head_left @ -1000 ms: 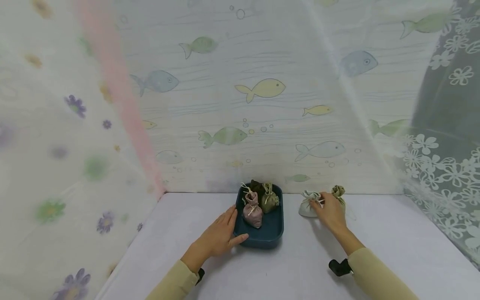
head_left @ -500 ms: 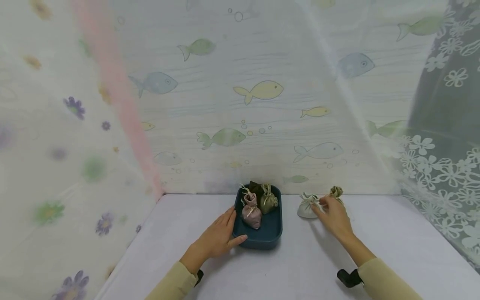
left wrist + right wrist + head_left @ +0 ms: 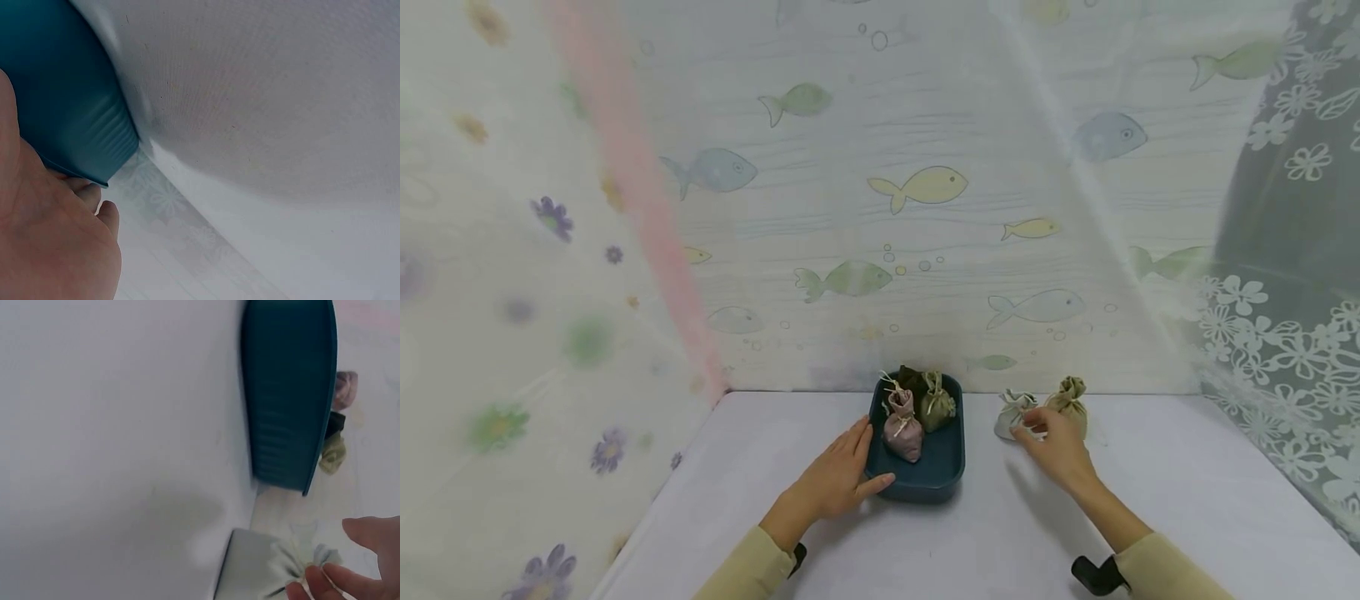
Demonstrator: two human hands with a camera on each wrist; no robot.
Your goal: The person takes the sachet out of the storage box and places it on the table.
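Note:
My left hand (image 3: 831,475) lies along the left side of a dark blue tray (image 3: 917,483), fingers extended and thumb at the rim. In the left wrist view, the palm (image 3: 50,231) is beside the tray wall. Inside the tray are a mauve drawstring pouch (image 3: 904,433), an olive pouch (image 3: 937,408) and a dark pouch (image 3: 912,377), partly hidden. To the right, my right hand (image 3: 1060,450) is at a pale grey pouch (image 3: 1006,421). In the right wrist view, its fingertips touch the gathered neck (image 3: 290,562), with the thumb apart. Behind this hand stands another olive-green pouch (image 3: 1070,404).
A white cloth covers the table (image 3: 985,542). Behind its far edge hangs a sheer curtain with printed fish (image 3: 853,277); floral panels hang at both sides. A black wrist-camera mount (image 3: 1097,575) projects from the right forearm, low over the table.
The right hand has shifted slightly down and back at the pale grey pouch, its thumb lower. More of the olive-green pouch behind it shows. The left hand and tray stay put.

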